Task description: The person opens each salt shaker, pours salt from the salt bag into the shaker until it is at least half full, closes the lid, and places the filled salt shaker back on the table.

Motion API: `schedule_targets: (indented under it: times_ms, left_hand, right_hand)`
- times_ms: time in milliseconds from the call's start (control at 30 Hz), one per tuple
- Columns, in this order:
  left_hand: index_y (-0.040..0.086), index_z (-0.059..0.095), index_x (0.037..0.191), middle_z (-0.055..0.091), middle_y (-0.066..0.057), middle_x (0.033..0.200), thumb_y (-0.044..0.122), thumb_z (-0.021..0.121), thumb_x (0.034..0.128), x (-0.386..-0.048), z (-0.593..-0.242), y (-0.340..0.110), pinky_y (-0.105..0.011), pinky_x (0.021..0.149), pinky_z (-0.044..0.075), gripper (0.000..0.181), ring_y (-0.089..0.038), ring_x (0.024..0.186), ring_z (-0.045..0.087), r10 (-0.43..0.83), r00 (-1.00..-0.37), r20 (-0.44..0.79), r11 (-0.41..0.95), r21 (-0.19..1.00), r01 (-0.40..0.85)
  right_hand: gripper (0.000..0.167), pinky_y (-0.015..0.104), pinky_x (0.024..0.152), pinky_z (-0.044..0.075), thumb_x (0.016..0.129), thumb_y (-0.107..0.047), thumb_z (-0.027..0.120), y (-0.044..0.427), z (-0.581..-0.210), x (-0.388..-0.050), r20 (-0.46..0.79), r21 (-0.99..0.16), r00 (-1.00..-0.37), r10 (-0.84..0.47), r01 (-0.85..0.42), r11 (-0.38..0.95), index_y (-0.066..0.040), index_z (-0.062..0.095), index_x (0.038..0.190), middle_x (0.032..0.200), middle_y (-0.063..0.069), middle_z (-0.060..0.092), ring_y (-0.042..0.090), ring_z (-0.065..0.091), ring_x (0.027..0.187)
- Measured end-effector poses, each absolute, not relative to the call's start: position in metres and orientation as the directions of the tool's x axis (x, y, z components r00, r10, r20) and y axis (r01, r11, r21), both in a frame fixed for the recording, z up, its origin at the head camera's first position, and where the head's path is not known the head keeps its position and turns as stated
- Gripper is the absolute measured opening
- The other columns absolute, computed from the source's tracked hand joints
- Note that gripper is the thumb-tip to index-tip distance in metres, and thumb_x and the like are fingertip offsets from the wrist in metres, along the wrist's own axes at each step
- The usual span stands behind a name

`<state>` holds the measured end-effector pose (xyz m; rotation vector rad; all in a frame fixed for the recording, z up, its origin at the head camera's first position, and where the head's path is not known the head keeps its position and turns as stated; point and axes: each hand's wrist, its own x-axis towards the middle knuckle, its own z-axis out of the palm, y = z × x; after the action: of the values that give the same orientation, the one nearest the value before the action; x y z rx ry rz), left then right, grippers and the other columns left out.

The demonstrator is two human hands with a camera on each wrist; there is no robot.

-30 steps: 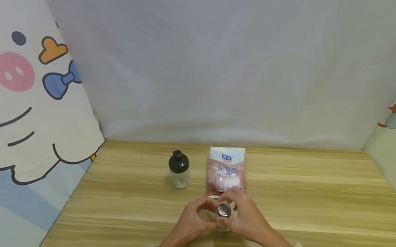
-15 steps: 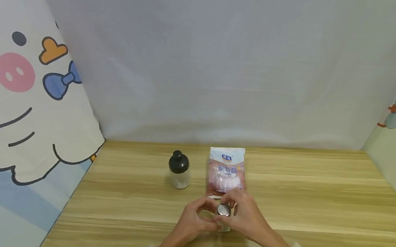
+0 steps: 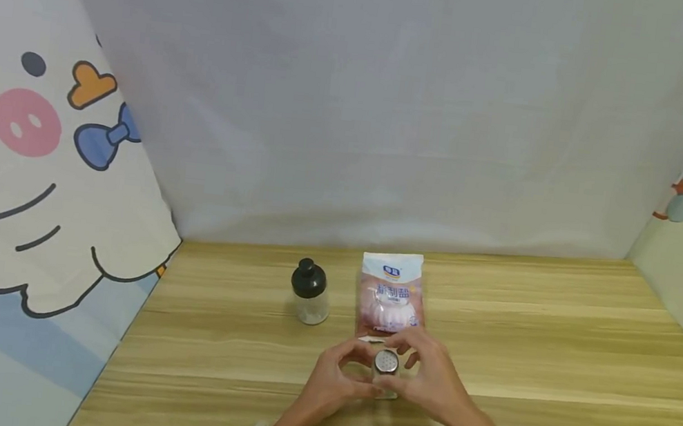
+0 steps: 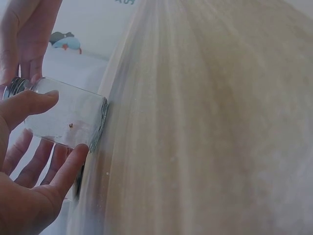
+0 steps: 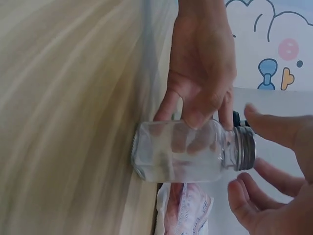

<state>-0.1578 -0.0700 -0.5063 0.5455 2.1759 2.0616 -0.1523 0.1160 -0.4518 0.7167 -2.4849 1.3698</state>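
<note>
A clear glass shaker stands upright on the wooden table, its round metal lid pierced with small holes. My left hand grips the glass body from the left, thumb on one side and fingers on the other. Around the lid, my right hand holds its thumb and fingers spread; in the right wrist view a gap shows between the thumb and the metal. The left wrist view also shows the shaker's glass, with a tiny brown speck on or in it.
Behind the shaker lies a pink and white salt packet. To its left stands a glass bottle with a black knobbed cap. A grey cloth backdrop rises at the table's far edge, with cartoon-printed cloths at both sides.
My right fingers pinched the lid half a second ago; now they are spread wider and off it. The left hand and the shaker have stayed in place.
</note>
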Motion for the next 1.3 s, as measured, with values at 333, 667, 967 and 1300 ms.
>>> schedule_targets:
  times_ms: [333, 667, 967, 1300]
  left_hand:
    - [0.001, 0.062, 0.103, 0.062, -0.011, 0.101, -0.004, 0.081, 0.0675, -0.153, -0.494, -0.069, -0.044, 0.08, 0.057, 0.041, -0.023, 0.095, 0.061, 0.323, -0.93, 0.177, 0.0, 0.982, 0.187]
    - [-0.003, 0.062, 0.103, 0.062, -0.014, 0.1, -0.011, 0.079, 0.0652, -0.145, -0.476, -0.07, -0.051, 0.082, 0.054, 0.042, -0.021, 0.094, 0.06, 0.331, -0.932, 0.149, -0.016, 0.988, 0.152]
    - [-0.001, 0.063, 0.101, 0.063, -0.012, 0.099, -0.007, 0.08, 0.0652, -0.147, -0.478, -0.07, -0.046, 0.08, 0.056, 0.041, -0.026, 0.095, 0.06, 0.325, -0.933, 0.153, 0.02, 0.985, 0.169]
    - [-0.003, 0.061, 0.103, 0.062, -0.015, 0.101, -0.01, 0.078, 0.0661, -0.147, -0.477, -0.07, -0.05, 0.082, 0.055, 0.041, -0.031, 0.097, 0.059, 0.339, -0.93, 0.14, -0.009, 0.989, 0.145]
  right_hand:
    - [0.037, 0.026, 0.053, 0.052, 0.057, -0.01, 0.09, 0.112, -0.46, -0.15, 0.496, -0.725, -0.84, -0.221, -0.54, 0.428, -0.01, 0.065, 0.084, 0.078, -0.005, 0.061, 0.011, 0.056, 0.067]
    - [0.035, 0.03, 0.067, 0.057, 0.063, 0.007, 0.081, 0.116, -0.451, -0.151, 0.452, -0.746, -0.817, -0.357, -0.566, 0.35, -0.007, 0.068, 0.092, 0.092, 0.002, 0.067, 0.019, 0.06, 0.083]
    - [0.039, 0.021, 0.053, 0.049, 0.057, -0.014, 0.091, 0.111, -0.448, -0.15, 0.41, -0.723, -0.876, -0.255, -0.483, 0.494, -0.011, 0.064, 0.086, 0.079, -0.005, 0.059, 0.011, 0.053, 0.068]
    - [0.029, 0.026, 0.063, 0.056, 0.063, 0.003, 0.079, 0.112, -0.441, -0.155, 0.397, -0.71, -0.834, -0.384, -0.544, 0.447, -0.008, 0.065, 0.086, 0.083, -0.003, 0.064, 0.012, 0.059, 0.074]
